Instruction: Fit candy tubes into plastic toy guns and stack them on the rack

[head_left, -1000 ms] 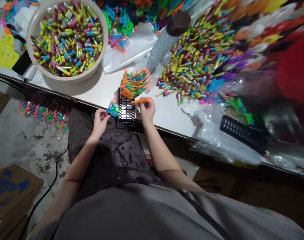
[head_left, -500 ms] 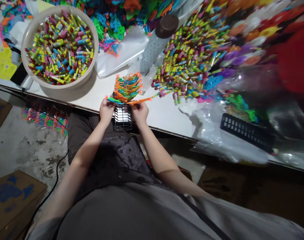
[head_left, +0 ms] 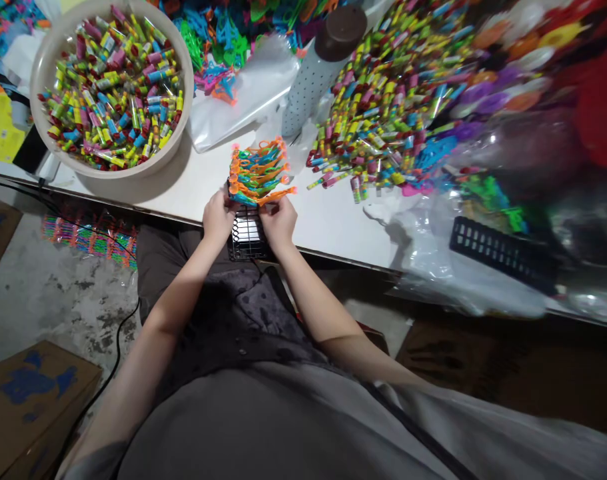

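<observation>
From my feed, both hands have closed in on the rack (head_left: 248, 241). 1 s ago the L hand (head_left: 219, 217) was off to the side w/ a blue-green pc clear of the rack, & the R hand (head_left: 281, 223) had the orange pc (head_left: 279, 194) out on the other side. At 0.5 s the L pc still poked out past the hand; now I don't see that end sticking out, & a blue pc (head_left: 243, 199) sits at the near end of the row (head_left: 258, 170). The orange pc lies across that same end, its outer tip tilted up a bit. The row stands at the rack's far part; the near part runs over the surface (head_left: 336, 230) edge, bars bare.

L fingers: at the row's near L corner, tips out of sight; can't tell if grasping or released. R fingers: bunched right under the orange pc, touching or v. nearly; can't tell if they grip it.

Cam has moved slightly too: bowl (head_left: 172, 155) showed its whole rim 0.5 s ago, now the top's cut off.

Hard to make out: rack under the row is hidden, so no count of pcs. Yellow sheet (head_left: 2, 130) & box (head_left: 43, 413) are cut off on the L. Second rack (head_left: 500, 253) is blurry at its far end, & the red thing (head_left: 600, 110) beyond is a smear.
</observation>
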`<action>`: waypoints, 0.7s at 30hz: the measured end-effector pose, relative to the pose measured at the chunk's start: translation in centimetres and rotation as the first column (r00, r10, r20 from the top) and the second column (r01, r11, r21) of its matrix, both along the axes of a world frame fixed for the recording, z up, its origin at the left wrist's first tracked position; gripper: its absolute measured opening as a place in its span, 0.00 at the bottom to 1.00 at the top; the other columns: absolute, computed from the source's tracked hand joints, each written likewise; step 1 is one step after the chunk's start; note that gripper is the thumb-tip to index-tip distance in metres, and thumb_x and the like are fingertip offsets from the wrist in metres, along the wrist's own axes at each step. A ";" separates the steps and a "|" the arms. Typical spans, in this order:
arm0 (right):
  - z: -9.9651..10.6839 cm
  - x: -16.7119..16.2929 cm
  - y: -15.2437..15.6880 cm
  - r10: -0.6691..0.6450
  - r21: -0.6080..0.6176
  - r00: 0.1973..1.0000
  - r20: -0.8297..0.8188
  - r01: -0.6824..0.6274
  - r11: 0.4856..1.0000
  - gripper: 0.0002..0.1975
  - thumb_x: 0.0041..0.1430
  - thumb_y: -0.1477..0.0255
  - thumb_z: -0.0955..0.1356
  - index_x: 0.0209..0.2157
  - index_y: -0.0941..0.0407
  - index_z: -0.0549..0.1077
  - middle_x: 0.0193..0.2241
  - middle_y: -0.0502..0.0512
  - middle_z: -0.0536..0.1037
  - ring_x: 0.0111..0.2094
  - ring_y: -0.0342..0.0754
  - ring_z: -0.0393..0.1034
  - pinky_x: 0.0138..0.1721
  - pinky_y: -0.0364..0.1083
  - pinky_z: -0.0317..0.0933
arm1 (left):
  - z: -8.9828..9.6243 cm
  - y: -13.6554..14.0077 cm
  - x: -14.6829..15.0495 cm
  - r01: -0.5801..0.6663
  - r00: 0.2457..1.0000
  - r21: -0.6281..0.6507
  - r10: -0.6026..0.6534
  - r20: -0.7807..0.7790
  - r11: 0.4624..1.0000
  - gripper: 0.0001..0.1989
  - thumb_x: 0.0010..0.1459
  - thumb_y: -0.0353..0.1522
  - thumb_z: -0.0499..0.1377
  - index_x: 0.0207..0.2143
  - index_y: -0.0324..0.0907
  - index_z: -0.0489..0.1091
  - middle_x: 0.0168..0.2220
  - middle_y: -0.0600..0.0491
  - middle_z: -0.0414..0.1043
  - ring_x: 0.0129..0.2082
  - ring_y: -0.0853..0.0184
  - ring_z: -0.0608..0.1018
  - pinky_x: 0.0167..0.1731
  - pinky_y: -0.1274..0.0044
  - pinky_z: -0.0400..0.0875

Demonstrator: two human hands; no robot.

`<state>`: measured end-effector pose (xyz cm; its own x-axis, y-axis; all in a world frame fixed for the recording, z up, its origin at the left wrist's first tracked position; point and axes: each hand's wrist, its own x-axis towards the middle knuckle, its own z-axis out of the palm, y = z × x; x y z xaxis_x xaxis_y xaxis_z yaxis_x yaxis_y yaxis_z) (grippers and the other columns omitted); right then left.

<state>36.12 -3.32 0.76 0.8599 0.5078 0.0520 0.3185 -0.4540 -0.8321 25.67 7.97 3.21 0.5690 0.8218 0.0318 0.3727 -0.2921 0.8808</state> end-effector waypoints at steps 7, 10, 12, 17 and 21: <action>1.5 -0.8 0.7 -0.052 -0.078 0.998 -0.043 0.048 0.996 0.09 0.51 0.68 0.67 0.35 0.58 0.71 0.34 0.58 0.78 0.36 0.52 0.71 0.41 0.50 0.62 | 0.5 -0.3 0.2 0.007 0.999 0.033 -0.006 -0.049 0.999 0.08 0.51 0.25 0.61 0.31 0.43 0.64 0.31 0.52 0.67 0.38 0.60 0.73 0.45 0.66 0.67; 2.1 -0.9 0.9 -0.059 -0.106 0.997 -0.044 0.054 0.993 0.09 0.50 0.69 0.67 0.34 0.58 0.71 0.35 0.59 0.78 0.36 0.53 0.71 0.42 0.50 0.62 | 0.9 -0.1 -0.2 0.042 0.999 0.049 -0.040 -0.035 0.998 0.07 0.52 0.27 0.60 0.31 0.43 0.63 0.31 0.52 0.68 0.37 0.61 0.73 0.43 0.68 0.67; 2.3 -0.8 1.0 -0.047 -0.095 0.998 -0.043 0.043 0.995 0.09 0.49 0.70 0.67 0.34 0.58 0.71 0.34 0.58 0.78 0.36 0.52 0.71 0.42 0.50 0.62 | 1.1 -0.1 -0.5 0.058 0.998 0.055 -0.057 -0.013 0.997 0.06 0.52 0.27 0.60 0.31 0.43 0.64 0.32 0.51 0.69 0.36 0.61 0.73 0.43 0.68 0.67; 2.3 0.1 1.2 -0.004 -0.076 0.996 -0.088 -0.002 0.997 0.09 0.47 0.69 0.68 0.31 0.59 0.71 0.32 0.58 0.78 0.34 0.51 0.71 0.39 0.48 0.63 | 0.8 0.0 -1.1 0.094 0.994 0.050 -0.096 0.044 0.994 0.07 0.51 0.27 0.60 0.32 0.43 0.65 0.33 0.50 0.71 0.38 0.60 0.74 0.43 0.69 0.68; 2.1 0.1 1.3 -0.013 -0.110 0.998 -0.063 0.006 0.994 0.11 0.46 0.69 0.68 0.32 0.60 0.72 0.33 0.58 0.78 0.35 0.50 0.71 0.40 0.47 0.63 | 0.7 0.2 -1.2 0.109 0.994 0.079 -0.106 -0.041 0.991 0.06 0.53 0.28 0.60 0.33 0.42 0.66 0.33 0.49 0.71 0.37 0.60 0.74 0.40 0.70 0.68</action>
<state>36.21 -2.05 2.90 0.8646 0.4991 -0.0582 0.2617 -0.5461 -0.7958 24.49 8.15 3.93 0.6561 0.7511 0.0737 0.3664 -0.4024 0.8390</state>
